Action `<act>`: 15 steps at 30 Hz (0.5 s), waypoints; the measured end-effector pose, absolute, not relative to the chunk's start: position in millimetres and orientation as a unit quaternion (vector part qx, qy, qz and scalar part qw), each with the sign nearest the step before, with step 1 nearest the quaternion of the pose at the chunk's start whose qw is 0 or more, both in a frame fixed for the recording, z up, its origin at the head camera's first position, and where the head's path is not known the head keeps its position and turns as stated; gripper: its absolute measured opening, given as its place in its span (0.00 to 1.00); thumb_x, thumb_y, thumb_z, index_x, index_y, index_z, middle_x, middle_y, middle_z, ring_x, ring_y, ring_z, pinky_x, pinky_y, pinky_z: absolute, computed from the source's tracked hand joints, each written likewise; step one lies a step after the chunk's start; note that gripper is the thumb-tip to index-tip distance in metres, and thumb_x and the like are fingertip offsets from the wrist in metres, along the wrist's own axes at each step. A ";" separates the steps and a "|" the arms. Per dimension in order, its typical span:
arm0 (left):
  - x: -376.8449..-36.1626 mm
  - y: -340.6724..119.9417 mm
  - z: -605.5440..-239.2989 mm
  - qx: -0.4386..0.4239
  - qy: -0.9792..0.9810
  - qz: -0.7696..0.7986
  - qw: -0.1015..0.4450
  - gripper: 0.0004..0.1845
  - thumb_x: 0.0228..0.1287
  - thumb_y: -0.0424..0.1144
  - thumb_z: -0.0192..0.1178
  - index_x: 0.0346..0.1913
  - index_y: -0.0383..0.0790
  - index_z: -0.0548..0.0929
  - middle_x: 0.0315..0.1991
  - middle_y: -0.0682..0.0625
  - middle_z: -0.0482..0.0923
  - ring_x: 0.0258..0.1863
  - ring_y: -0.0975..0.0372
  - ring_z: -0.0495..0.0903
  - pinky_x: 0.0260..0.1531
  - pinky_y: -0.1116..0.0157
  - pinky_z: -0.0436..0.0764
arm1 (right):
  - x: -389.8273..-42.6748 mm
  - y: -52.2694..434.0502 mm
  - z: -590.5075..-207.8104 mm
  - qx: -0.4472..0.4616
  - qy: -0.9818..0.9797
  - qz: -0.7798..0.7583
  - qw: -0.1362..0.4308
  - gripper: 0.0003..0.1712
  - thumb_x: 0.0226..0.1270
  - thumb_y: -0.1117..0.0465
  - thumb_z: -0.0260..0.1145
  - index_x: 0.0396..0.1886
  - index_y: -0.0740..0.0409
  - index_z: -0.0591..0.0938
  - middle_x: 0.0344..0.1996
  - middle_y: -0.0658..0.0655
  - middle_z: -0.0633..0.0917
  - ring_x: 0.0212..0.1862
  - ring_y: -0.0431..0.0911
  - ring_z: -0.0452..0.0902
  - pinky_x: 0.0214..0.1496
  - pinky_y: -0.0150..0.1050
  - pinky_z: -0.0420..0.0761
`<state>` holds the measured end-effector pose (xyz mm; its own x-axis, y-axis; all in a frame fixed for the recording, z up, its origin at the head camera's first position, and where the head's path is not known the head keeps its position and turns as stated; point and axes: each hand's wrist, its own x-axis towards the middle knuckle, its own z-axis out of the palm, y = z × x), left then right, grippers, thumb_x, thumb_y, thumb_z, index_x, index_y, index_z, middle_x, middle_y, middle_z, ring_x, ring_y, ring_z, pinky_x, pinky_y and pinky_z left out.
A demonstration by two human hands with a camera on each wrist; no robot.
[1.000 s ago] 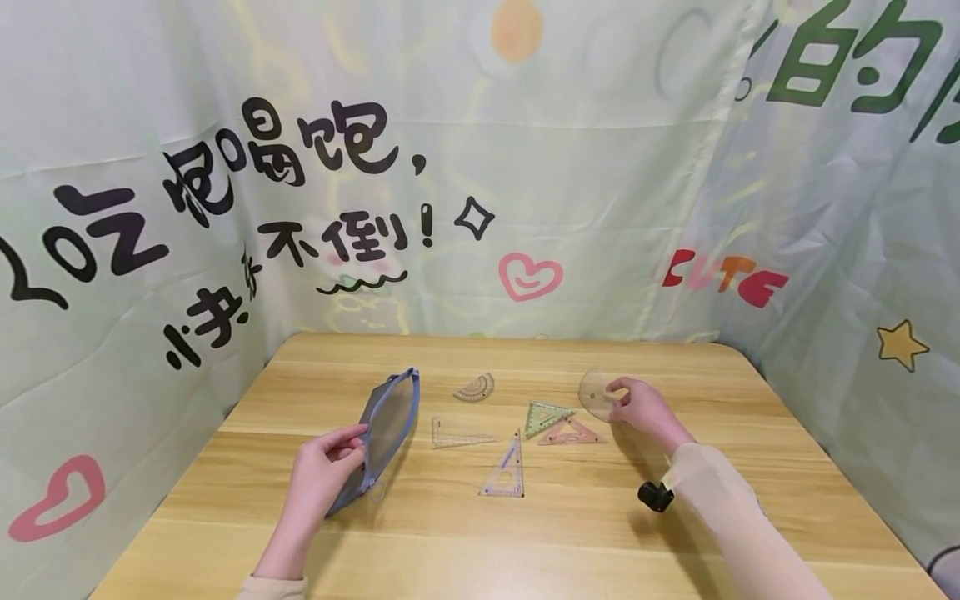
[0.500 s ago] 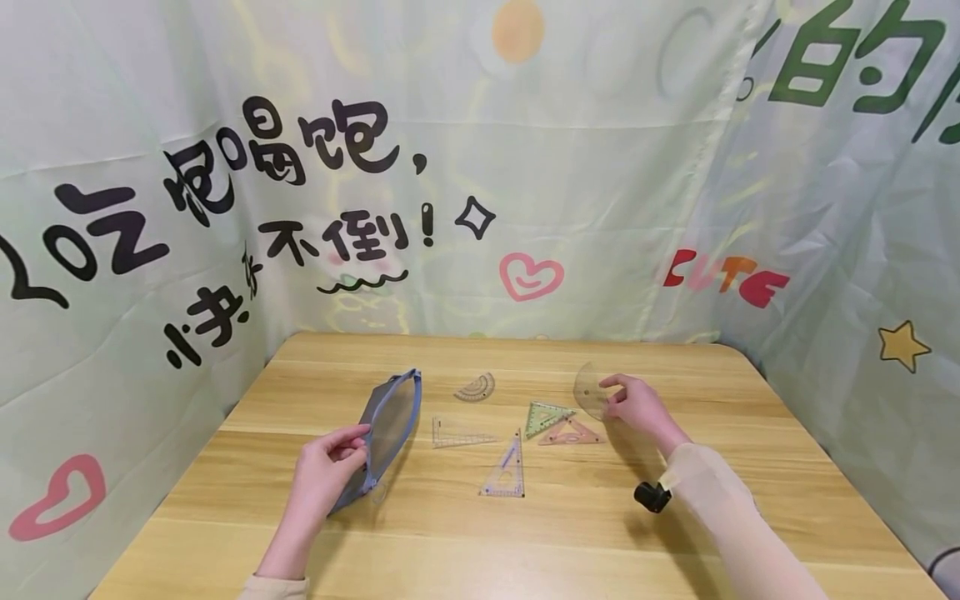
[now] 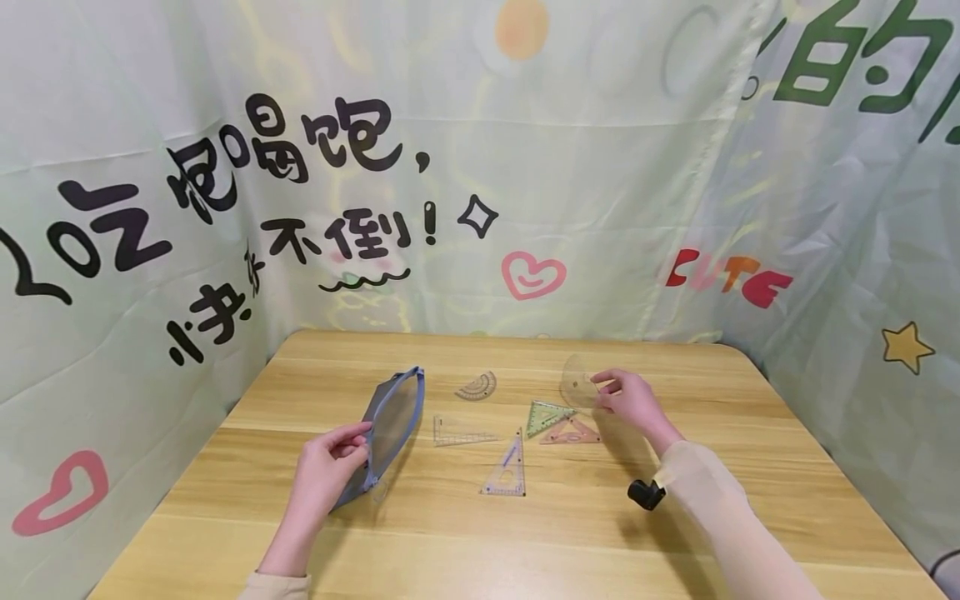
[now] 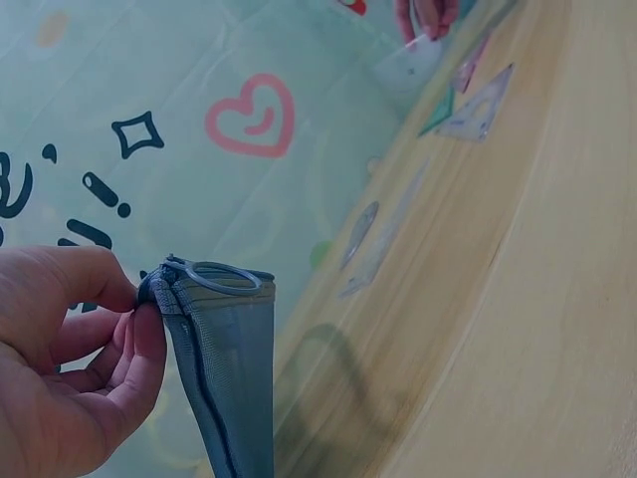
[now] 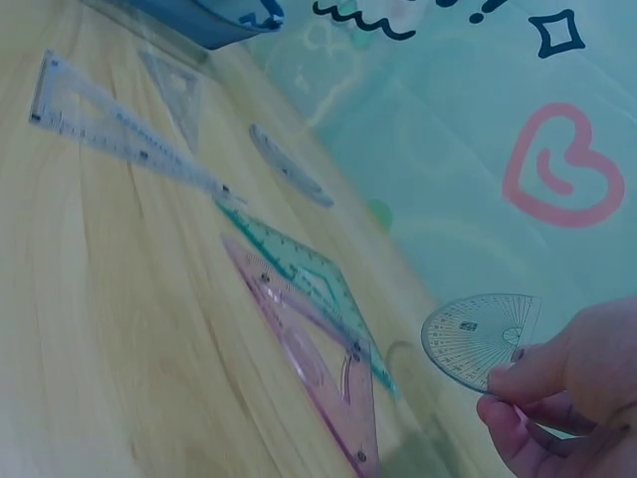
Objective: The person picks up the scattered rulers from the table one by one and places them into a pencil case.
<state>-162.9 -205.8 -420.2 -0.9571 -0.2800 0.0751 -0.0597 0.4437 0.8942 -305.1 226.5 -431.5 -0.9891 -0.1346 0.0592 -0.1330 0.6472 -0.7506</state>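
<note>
Between thumb and fingers my left hand [image 3: 324, 468] pinches the edge of a blue-grey zipper pouch [image 3: 393, 421], whose mouth gapes toward the right. In the left wrist view the pouch's zipper pull [image 4: 219, 279] shows beside the fingertips. My right hand [image 3: 633, 406] pinches a clear protractor [image 5: 483, 339] by one corner, raised above the table at the back right. Below and left of it, a green set square [image 3: 548, 417] touches or overlaps a pink set square [image 3: 573, 432]; both lie flat.
Between the hands a purple-tinted set square [image 3: 507, 471], a clear set square [image 3: 461, 435] and a smaller protractor [image 3: 477, 386] lie on the wooden table [image 3: 465, 550]. A black wrist camera [image 3: 646, 495] hangs under the right sleeve. Printed curtains [image 3: 600, 208] enclose the table's back and sides.
My right hand has moved a little left and upward with the protractor. The left hand and the pouch stay almost where they were; the set squares lie unmoved.
</note>
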 end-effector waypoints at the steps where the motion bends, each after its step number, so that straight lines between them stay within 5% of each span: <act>1: -162.8 -205.8 -419.9 0.101 -0.842 -0.518 0.107 0.17 0.59 0.28 0.62 0.52 0.36 0.86 0.39 0.46 0.84 0.32 0.70 0.76 0.32 0.78 0.78 | -305.3 225.6 -430.4 -0.079 0.907 -0.415 0.000 0.19 0.66 0.71 0.63 0.56 0.71 0.78 0.39 0.70 0.84 0.36 0.56 0.85 0.37 0.44 0.89; 15: -165.5 -210.4 -420.8 0.106 -0.821 -0.553 0.097 0.17 0.63 0.28 0.62 0.55 0.34 0.84 0.40 0.47 0.82 0.34 0.71 0.76 0.33 0.79 0.79 | -311.8 200.4 -426.4 -0.084 0.884 -0.458 0.046 0.21 0.67 0.72 0.60 0.59 0.72 0.76 0.41 0.71 0.84 0.39 0.56 0.85 0.44 0.46 0.90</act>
<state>-165.5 -210.4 -420.8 -0.9589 -0.2808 0.0420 -0.0666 0.3661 0.9282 -311.8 200.4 -426.4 -0.9817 -0.1902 -0.0049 -0.1056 0.5662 -0.8175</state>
